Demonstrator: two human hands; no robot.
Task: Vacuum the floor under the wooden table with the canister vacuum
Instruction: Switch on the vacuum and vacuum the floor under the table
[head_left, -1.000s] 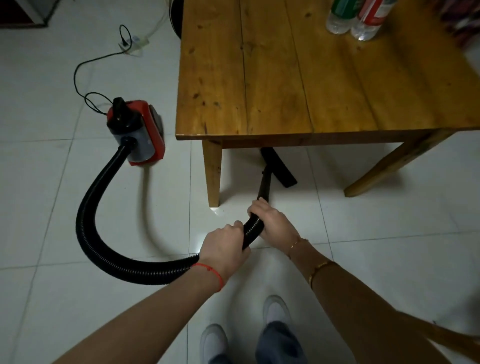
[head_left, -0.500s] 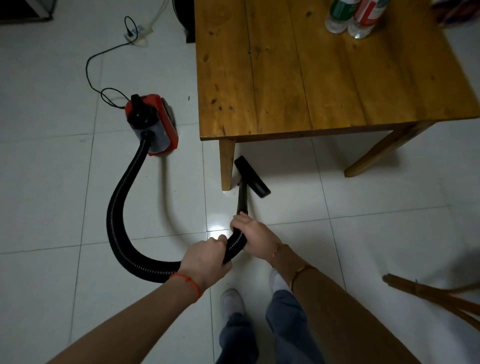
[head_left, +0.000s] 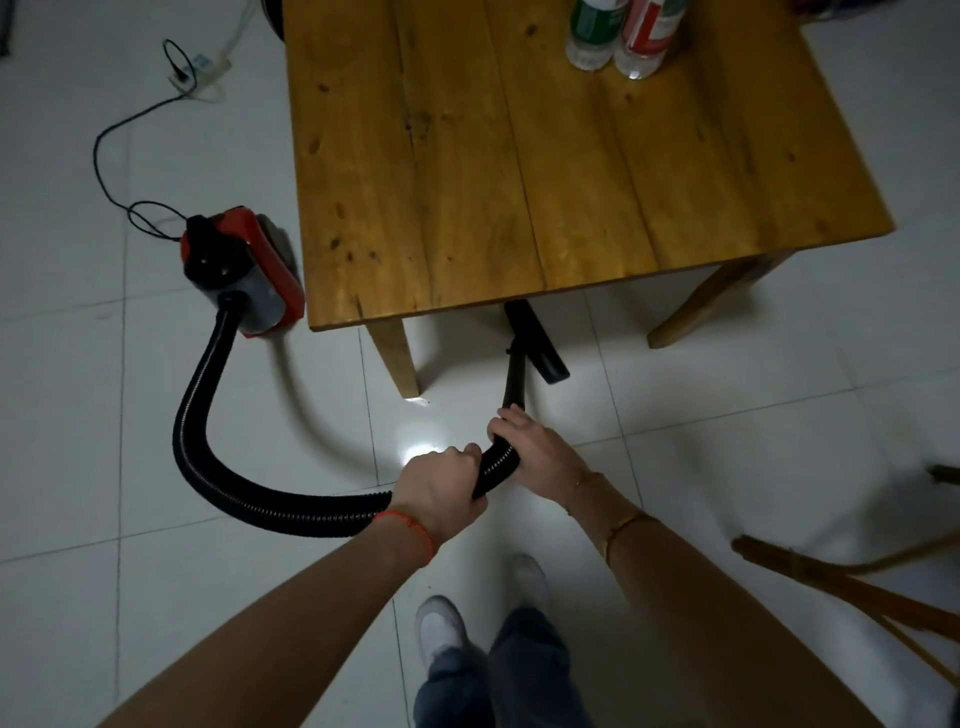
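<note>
While both hands grip hose, nozzle meets table.

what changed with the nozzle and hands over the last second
The nozzle was pulled back out from under the wooden table half a second ago, and its far end is now under the edge again. Unchanged: the left hand and right hand grip the hose, and the canister sits beside the table.

The floor nozzle has slid back partly beneath the wooden table's near edge.
</note>
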